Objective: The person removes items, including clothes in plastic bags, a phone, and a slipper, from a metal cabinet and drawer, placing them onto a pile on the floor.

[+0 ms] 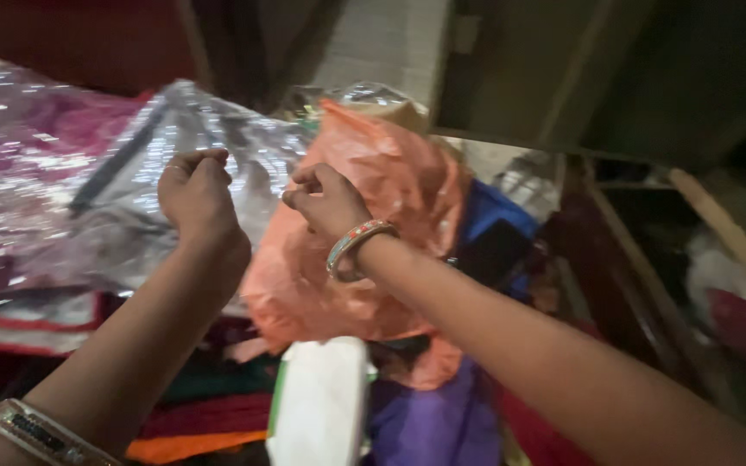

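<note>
My left hand (196, 192) and my right hand (325, 200) are both raised in front of me, side by side but apart. Each is curled, fingertips drawn together toward the thumb as if pinching something thin; what lies between the fingers is too blurred for me to tell. Behind my right hand stands the orange plastic bag (390, 198), bulging and crumpled, its long axis running roughly upright, its top end pointing away from me and its lower end sinking into the heap of clothes (429, 423). My right wrist, with its beaded bangle (357, 244), covers part of the bag's middle. Behind my left hand lies a clear shiny packet (140, 173) with fabric inside, slanting down to the left. A white packet (321, 406) sits just below the bag, cut off by the bottom edge. The right side is dark and hard to make out.
</note>
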